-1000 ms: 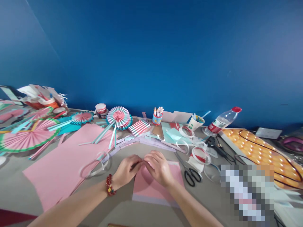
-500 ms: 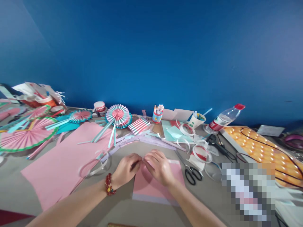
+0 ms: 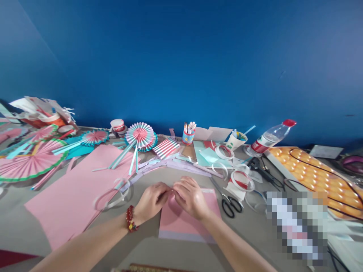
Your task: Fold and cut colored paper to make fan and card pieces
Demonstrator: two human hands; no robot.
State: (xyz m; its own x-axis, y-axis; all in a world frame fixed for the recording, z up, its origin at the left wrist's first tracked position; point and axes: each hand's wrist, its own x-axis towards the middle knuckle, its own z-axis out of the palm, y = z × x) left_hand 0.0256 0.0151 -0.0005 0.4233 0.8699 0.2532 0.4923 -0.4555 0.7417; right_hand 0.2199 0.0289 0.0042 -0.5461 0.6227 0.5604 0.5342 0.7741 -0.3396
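My left hand (image 3: 153, 199), with a red bead bracelet (image 3: 131, 218) at its wrist, is closed in a pinch. My right hand (image 3: 190, 198) pinches too, its fingertips meeting those of the left. Whatever lies between the fingertips is too small and hidden to make out. Beneath my right hand a pink paper sheet (image 3: 187, 226) with a lilac strip along its near edge lies on the grey table (image 3: 136, 249). Black-handled scissors (image 3: 231, 206) rest just right of that sheet. Left of my hands is a large pink sheet (image 3: 70, 192) with a loop of white tape (image 3: 113, 202) on it.
Pleated paper fans (image 3: 140, 136) and a striped folded paper (image 3: 166, 147) lie behind. Tape rolls (image 3: 242, 181), a pen cup (image 3: 188, 135), a paper cup (image 3: 236, 141) and a water bottle (image 3: 270, 138) stand at the back right. An orange lit panel (image 3: 317, 173) is far right.
The view has shifted slightly. Both hands keep their pinch at nearly the same place above the pink sheet, and nothing else has visibly moved.
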